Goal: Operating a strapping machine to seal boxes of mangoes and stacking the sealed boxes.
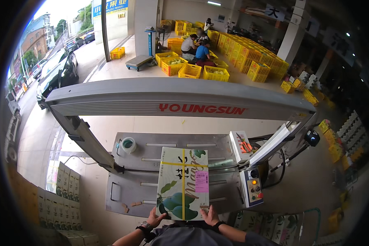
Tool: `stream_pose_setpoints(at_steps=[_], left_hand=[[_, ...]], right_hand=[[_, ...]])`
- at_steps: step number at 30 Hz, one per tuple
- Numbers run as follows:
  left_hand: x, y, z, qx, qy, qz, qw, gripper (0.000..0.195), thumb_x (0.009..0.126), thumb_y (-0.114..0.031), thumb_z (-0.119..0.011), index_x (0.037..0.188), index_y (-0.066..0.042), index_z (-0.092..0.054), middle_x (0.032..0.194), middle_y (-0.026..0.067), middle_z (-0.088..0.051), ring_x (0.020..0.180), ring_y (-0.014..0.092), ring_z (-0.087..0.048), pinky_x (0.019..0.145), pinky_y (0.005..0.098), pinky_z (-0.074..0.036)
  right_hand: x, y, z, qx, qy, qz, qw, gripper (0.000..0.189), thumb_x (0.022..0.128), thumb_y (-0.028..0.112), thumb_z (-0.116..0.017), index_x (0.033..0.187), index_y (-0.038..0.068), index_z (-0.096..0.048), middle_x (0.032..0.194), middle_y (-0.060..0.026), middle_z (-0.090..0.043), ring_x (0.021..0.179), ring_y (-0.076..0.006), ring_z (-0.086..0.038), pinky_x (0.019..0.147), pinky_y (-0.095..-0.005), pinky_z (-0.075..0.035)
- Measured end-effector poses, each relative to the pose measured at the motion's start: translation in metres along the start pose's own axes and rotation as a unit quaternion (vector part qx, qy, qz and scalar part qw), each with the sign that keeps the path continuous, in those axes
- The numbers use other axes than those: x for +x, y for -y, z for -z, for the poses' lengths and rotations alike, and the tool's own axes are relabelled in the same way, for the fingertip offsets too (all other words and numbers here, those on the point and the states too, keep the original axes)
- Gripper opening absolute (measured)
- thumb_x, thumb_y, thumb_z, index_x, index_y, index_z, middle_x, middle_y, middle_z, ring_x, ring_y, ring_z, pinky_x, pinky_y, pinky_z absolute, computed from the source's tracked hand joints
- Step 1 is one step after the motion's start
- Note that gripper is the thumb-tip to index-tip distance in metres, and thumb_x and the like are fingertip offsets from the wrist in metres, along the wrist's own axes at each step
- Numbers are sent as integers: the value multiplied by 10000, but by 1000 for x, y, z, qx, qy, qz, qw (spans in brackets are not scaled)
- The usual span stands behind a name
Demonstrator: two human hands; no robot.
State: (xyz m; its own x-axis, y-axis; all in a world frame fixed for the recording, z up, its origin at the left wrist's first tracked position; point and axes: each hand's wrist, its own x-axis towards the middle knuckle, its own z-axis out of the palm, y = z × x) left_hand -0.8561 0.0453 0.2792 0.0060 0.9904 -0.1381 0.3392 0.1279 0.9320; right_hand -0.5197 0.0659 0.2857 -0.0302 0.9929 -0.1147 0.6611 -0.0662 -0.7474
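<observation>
A printed mango carton (172, 175) lies flat on the steel top of a strapping machine (123, 190), under its arch. Yellow strapping (183, 184) crosses it lengthwise and crosswise. A pink label (202, 182) with writing is on its right side. My left hand (155, 218) holds the near left corner, with a watch on the wrist. At the near right corner my right hand (211, 216) grips the edge, its thumb by a small brown piece (204, 207). The fingers beneath the carton are hidden.
The YOUNGSUN arch (178, 95) spans the table. A tape roll (128, 144), orange-handled scissors (244, 144) and brown scraps (126, 207) lie on the machine; its control box (252, 187) is at right. Cartons (60, 200) stack at left. Beyond, people sit among yellow crates (173, 66).
</observation>
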Motion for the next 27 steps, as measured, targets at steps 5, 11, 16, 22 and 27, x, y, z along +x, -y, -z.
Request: stream_pose_setpoints(at_steps=[5, 11, 16, 22, 27], left_hand=[[62, 18, 0, -138, 25, 39, 989, 414, 853, -268, -711, 1128, 4, -564, 1023, 107, -667, 908, 196, -630, 812, 342, -502], [178, 25, 18, -153, -25, 21, 988, 438, 859, -338, -694, 1118, 0, -591, 977, 91, -680, 888, 169, -624, 797, 319, -496], [223, 4, 15, -127, -15, 52, 990, 476, 863, -396, -669, 1119, 2, -613, 963, 115, -697, 898, 196, -645, 791, 330, -501], [222, 4, 8, -69, -8, 140, 988, 656, 754, -560, -710, 1090, -2, -632, 989, 166, -689, 916, 277, -664, 798, 376, -509], [222, -3, 21, -47, -78, 93, 992, 673, 775, -511, -710, 1206, -15, -564, 1094, 173, -657, 1017, 283, -635, 876, 363, -488]], right_hand=[[68, 12, 7, -44, 46, -38, 997, 821, 897, 564, -505, 1302, -131, -340, 1150, -351, -545, 1059, -480, -559, 861, -483, -474], [191, 35, -15, -81, -22, -136, 987, 901, 842, 661, -510, 1309, -97, -371, 1166, -341, -559, 1089, -441, -573, 877, -469, -476], [227, 6, -25, 48, -66, -132, 988, 825, 849, 580, -573, 1245, -134, -455, 1228, -350, -523, 1189, -442, -498, 968, -436, -420], [212, -5, -24, 93, -46, -148, 983, 868, 932, 552, -478, 1411, -133, -245, 1400, -272, -411, 1287, -365, -421, 1053, -404, -352], [202, 16, -28, 194, -2, -134, 972, 853, 951, 519, -471, 1427, -135, -198, 1420, -273, -395, 1293, -355, -427, 1060, -373, -349]])
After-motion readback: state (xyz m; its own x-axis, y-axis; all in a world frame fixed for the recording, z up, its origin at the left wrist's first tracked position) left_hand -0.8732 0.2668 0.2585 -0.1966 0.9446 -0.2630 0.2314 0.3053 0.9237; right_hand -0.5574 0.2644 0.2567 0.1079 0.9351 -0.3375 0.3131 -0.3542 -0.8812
